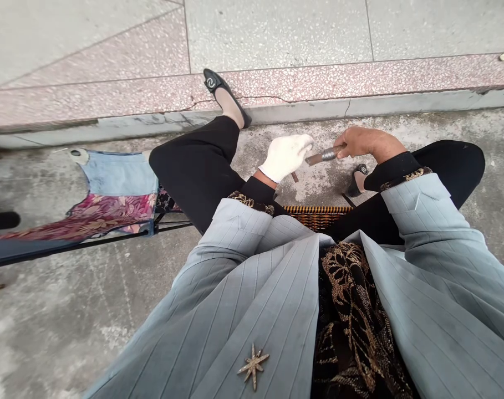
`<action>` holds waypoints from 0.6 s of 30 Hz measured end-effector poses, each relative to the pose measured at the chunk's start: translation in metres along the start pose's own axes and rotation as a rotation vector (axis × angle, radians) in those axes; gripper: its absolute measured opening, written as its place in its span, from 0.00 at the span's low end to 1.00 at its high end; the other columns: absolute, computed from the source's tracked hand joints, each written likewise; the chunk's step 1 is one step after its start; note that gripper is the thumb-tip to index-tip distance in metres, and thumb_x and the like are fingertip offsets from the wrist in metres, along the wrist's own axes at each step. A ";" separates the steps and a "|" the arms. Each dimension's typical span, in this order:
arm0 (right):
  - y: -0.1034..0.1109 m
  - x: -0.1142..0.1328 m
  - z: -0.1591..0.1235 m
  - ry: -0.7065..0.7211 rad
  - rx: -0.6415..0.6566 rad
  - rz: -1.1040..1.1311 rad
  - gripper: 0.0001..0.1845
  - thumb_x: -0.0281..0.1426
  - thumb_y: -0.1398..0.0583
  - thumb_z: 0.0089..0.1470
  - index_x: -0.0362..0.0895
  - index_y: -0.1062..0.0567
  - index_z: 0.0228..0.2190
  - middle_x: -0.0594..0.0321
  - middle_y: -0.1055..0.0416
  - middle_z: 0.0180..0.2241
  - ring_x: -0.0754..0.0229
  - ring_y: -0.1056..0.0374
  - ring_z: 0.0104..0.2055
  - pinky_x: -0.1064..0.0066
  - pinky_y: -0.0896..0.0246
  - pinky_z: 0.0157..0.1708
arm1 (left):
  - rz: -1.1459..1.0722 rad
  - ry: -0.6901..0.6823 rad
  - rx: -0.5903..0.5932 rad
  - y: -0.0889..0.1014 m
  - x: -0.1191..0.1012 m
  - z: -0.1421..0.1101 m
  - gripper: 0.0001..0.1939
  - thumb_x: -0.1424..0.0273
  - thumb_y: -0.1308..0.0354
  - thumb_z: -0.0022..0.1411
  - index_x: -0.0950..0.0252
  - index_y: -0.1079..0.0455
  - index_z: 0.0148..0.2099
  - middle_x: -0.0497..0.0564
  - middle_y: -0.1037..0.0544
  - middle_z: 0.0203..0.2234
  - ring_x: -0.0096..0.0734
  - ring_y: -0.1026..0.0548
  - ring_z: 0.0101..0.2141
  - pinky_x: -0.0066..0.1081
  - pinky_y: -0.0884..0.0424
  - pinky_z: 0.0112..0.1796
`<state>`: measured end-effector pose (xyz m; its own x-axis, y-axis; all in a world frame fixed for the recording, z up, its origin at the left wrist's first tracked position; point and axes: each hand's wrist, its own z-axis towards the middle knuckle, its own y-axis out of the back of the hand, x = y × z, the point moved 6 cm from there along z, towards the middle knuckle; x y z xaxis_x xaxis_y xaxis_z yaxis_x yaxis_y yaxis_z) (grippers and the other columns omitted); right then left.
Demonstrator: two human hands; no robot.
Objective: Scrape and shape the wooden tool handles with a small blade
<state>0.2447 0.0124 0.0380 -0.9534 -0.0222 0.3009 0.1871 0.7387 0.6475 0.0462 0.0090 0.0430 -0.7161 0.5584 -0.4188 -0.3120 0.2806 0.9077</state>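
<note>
My left hand (285, 156) wears a white glove and is closed, with its fingertips close to the tool's flat end. Whatever it pinches is hidden by the glove. Just below the glove shows the end of a narrow reddish-brown piece (294, 177); whether the hand holds it I cannot tell. My right hand (362, 143) is bare and wrapped round a short tool (317, 159). The tool has a flat brownish end and silver wire wound round its middle, and it points left toward the glove.
I sit with knees apart on a woven wicker seat (318, 217) over rough concrete. Ahead runs a low raised step (301, 83) with terrazzo paving; my left shoe (224, 94) rests on its edge. A fabric folding chair (116, 194) stands at my left.
</note>
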 end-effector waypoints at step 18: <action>0.033 0.019 -0.036 0.276 -0.221 0.674 0.20 0.37 0.31 0.56 0.44 0.17 0.49 0.62 0.22 0.34 0.60 0.33 0.33 0.67 0.35 0.36 | -0.672 0.170 0.109 -0.024 0.015 0.013 0.11 0.69 0.48 0.66 0.67 0.24 0.40 0.53 0.22 0.27 0.32 0.27 0.28 0.32 0.29 0.31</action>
<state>0.2415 0.0120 0.0903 -0.5276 0.1966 0.8264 0.7788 0.5005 0.3782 0.0512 0.0201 0.0143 -0.4809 0.1088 -0.8700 -0.6632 0.6039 0.4421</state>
